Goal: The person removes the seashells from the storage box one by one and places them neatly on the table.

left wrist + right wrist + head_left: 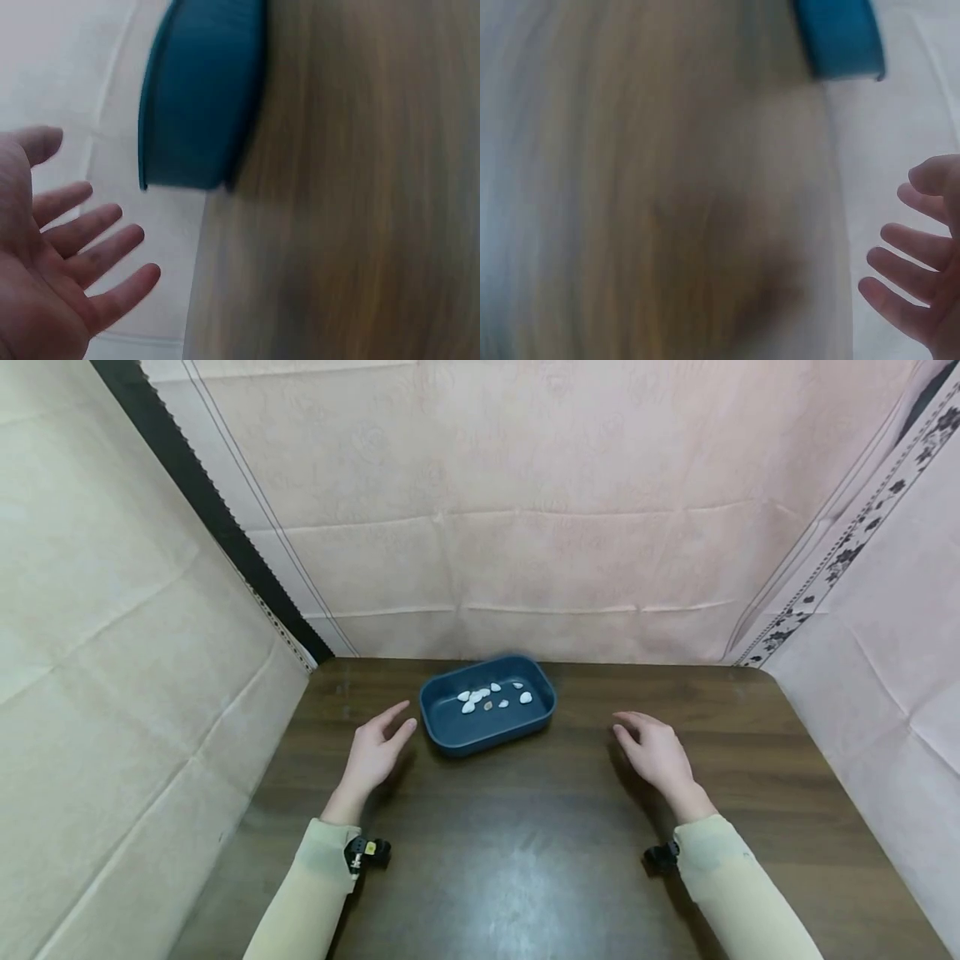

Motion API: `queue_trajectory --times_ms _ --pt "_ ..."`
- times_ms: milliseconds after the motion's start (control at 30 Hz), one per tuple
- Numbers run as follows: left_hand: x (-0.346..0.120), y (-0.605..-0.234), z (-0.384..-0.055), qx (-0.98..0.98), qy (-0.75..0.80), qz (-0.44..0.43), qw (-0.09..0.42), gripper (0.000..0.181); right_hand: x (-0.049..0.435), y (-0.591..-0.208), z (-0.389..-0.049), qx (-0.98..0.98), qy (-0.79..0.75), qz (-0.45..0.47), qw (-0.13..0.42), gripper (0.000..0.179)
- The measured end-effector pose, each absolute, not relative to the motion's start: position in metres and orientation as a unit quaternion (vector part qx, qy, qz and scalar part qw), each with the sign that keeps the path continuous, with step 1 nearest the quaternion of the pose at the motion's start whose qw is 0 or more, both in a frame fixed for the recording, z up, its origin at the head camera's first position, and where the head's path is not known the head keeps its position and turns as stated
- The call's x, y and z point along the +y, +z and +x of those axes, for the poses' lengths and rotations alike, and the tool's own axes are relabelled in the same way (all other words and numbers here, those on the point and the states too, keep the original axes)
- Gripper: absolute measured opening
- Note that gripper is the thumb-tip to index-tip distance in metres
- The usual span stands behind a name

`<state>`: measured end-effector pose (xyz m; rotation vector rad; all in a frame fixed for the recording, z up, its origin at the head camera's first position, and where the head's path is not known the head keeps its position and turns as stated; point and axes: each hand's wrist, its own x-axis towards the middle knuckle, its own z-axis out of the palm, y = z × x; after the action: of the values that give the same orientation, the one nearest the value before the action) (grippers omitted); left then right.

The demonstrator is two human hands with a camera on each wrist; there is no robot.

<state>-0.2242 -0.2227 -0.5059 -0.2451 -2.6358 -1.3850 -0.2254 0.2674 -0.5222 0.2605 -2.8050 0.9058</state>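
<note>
A dark blue rectangular tray (480,745) stands near the back of the wooden table, with several small whitish pebbles (468,707) scattered on its bottom. One small piece among them looks browner. My left hand (375,756) hovers just left of the tray, fingers spread and nothing in them. To the right, at a wider gap from the tray, my right hand (656,753) holds nothing, its fingers loosely bent. The left wrist view shows the tray's outer wall (202,97) beyond the spread fingers (112,259). In the right wrist view, a tray corner (844,37) shows at the top.
The brown wooden table (510,852) has rounded back corners. Pale cloth (555,527) hangs behind it, with more cloth on the left (135,677) and right sides. Each wrist carries a small black camera (367,852) on a strap.
</note>
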Motion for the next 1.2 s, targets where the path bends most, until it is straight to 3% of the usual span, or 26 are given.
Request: queue_trajectory --times_ms 367,667,1000,1200 --pt "-0.177 -0.512 -0.222 -0.856 -0.514 -0.002 0.065 0.071 0.233 -0.515 -0.221 -0.863 0.491 0.018 0.119 0.039" --pt "-0.168 -0.521 -0.220 -0.857 -0.509 0.024 0.077 0.070 0.211 -0.509 -0.222 -0.831 0.545 0.006 0.114 0.041" --pt "-0.171 -0.529 -0.221 -0.863 -0.503 -0.011 0.042 0.086 0.200 -0.526 -0.218 -0.823 0.563 0.005 0.072 0.039" --pt "-0.169 -0.531 -0.224 -0.851 -0.524 -0.009 0.033 0.083 0.201 -0.524 -0.219 -0.821 0.567 0.006 0.066 0.041"
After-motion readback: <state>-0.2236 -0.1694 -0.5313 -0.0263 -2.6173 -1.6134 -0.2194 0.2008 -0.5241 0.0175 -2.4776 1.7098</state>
